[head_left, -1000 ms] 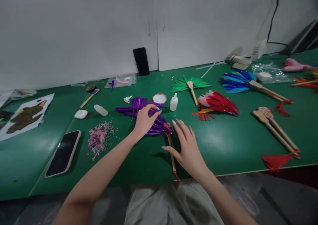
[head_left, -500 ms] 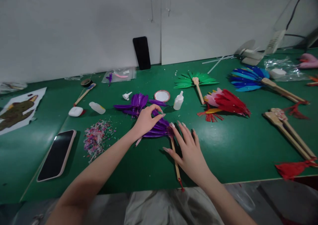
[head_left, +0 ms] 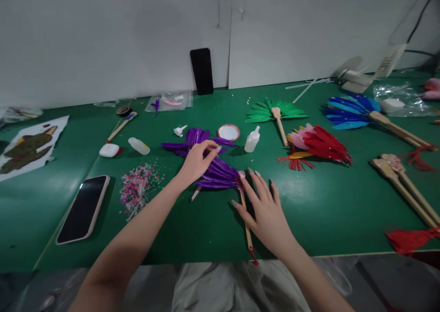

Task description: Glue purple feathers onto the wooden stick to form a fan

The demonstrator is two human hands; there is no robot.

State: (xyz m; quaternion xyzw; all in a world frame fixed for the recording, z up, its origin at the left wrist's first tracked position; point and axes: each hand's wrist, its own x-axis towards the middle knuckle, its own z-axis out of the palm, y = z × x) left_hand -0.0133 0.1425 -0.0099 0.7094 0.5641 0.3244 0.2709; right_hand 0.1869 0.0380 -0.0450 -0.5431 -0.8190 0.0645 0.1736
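Observation:
A purple feather fan [head_left: 220, 174] lies on the green table, its feathers pointing left and its wooden handle [head_left: 246, 225] pointing toward me. My right hand [head_left: 266, 206] rests beside the handle with fingers spread, the index fingertip on the fan's base where feathers meet wood. Just above the fan's feathers, my left hand [head_left: 199, 163] is closed in a pinch, thumb against index finger. Anything between those fingertips is too small to make out. Behind that hand sits a pile of loose purple feathers [head_left: 195, 137], with another purple feather [head_left: 225, 142] to its right.
A white dropper bottle [head_left: 252, 140] and a round lid [head_left: 228, 132] stand behind the fan. Green [head_left: 277, 112], red-pink [head_left: 319, 144] and blue [head_left: 354, 110] feather fans lie to the right. At left are colourful flakes [head_left: 137, 188], a phone [head_left: 83, 209] and a second bottle [head_left: 139, 146].
My left hand has shifted left and back, away from the fan's base, and its thumb and index finger have come together. My right hand keeps its place. The view has turned slightly left.

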